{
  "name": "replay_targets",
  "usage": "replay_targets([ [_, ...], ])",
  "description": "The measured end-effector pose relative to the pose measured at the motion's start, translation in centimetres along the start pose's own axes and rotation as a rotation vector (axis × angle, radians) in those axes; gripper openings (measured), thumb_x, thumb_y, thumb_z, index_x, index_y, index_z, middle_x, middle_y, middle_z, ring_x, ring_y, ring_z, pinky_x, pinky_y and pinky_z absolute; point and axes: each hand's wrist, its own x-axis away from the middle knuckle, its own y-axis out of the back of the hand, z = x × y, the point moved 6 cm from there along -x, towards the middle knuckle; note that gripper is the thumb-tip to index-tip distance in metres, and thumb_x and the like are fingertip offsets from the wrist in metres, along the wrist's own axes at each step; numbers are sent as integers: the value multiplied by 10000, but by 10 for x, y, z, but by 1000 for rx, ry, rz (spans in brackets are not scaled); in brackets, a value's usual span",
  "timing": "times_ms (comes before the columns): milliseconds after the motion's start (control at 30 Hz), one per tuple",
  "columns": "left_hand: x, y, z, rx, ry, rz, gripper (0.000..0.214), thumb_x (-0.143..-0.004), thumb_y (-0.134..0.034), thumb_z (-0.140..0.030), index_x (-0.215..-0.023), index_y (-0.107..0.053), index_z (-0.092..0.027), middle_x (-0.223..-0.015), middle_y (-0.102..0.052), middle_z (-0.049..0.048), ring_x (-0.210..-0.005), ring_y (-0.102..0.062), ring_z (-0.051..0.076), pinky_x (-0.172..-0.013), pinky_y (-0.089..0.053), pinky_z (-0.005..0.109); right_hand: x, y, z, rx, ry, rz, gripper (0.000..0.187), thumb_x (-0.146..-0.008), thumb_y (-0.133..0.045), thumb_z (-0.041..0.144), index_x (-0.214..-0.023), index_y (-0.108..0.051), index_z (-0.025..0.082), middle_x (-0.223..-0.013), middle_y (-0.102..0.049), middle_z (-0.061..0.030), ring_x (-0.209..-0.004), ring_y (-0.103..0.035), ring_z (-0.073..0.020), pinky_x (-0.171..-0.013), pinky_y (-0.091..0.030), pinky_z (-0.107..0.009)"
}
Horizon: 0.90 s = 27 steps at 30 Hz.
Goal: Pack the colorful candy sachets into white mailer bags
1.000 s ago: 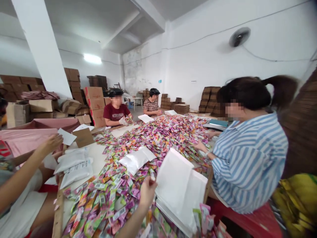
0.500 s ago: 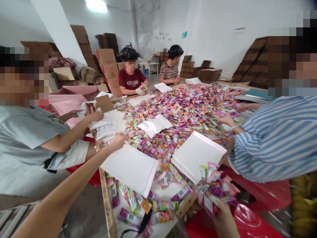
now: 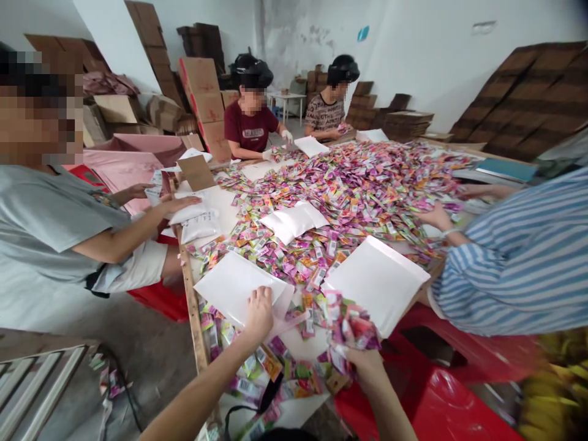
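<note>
My left hand has its fingers curled on the near right edge of a white mailer envelope, which lies flat with its flap towards me. In my right hand is a bunch of small candy-like packets in purple, pink and orange wrappers, held just above the table's near corner. Beyond that bunch rests a second white envelope. Loose packets lie around and under both wrists, along with a black strap.
A big heap of packets covers the table, a filled white envelope on it. Wooden edging runs along the left side. Co-workers sit left, right and across. Red stools stand near right; a pink-lined bin stands left.
My left hand has moved right and nearer, from the envelope's far left end to its flap side. My right hand has brought the packets left, towards that envelope.
</note>
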Motion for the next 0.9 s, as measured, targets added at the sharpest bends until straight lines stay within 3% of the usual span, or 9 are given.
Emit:
replay_targets([
  [133,-6,7,15,41,-37,-41,401,-755,-382,-20,-1096,-539,-160,-1091,-491,113,-1007,-447,227,-853,-385,343,-9,-56,5,411,36,220,386,-508,-628,124,-890,-604,172,-819,-688,-43,-753,-630,-196,-720,-515,-305],
  [233,1,7,23,200,-41,-58,339,-759,-437,-90,-1057,-568,-184,-990,-511,82,-974,-467,212,-854,-389,324,-19,-89,7,708,141,208,442,-549,-621,187,-987,-560,190,-819,-676,-23,-721,-621,-189,-670,-493,-282],
  [333,-2,8,36,393,-1,-56,254,-767,-446,-143,-971,-597,-168,-893,-549,59,-870,-518,181,-775,-402,279,-27,-112,-9,983,327,214,465,-598,-604,236,-1054,-526,191,-831,-659,-37,-743,-610,-216,-664,-473,-299],
  [467,-20,10,58,435,103,-74,141,-737,-427,-147,-698,-562,-145,-626,-489,-5,-623,-481,133,-606,-361,237,-21,-126,-44,1315,640,279,593,-619,-519,134,-1208,-454,106,-958,-612,-128,-879,-551,-278,-799,-432,-398],
  [600,-31,17,54,457,83,-93,155,-749,-434,-205,-616,-501,-161,-556,-431,-38,-562,-439,104,-548,-309,213,-7,-133,-59,1500,815,439,544,-708,-454,77,-1249,-448,135,-950,-574,-115,-878,-497,-268,-806,-388,-406],
  [767,-29,40,28,416,-3,-165,109,-739,-448,-177,-642,-497,-172,-653,-474,-14,-616,-440,111,-612,-317,231,-7,-143,-51,1574,842,577,520,-735,-463,76,-1249,-449,154,-981,-569,-108,-900,-489,-262,-808,-373,-398],
  [900,-20,54,13,362,-83,-173,133,-765,-428,-162,-662,-509,-181,-706,-499,9,-674,-478,132,-651,-340,241,-10,-151,-46,1615,814,567,450,-799,-403,66,-1235,-454,167,-1011,-584,-121,-901,-517,-252,-812,-373,-396],
])
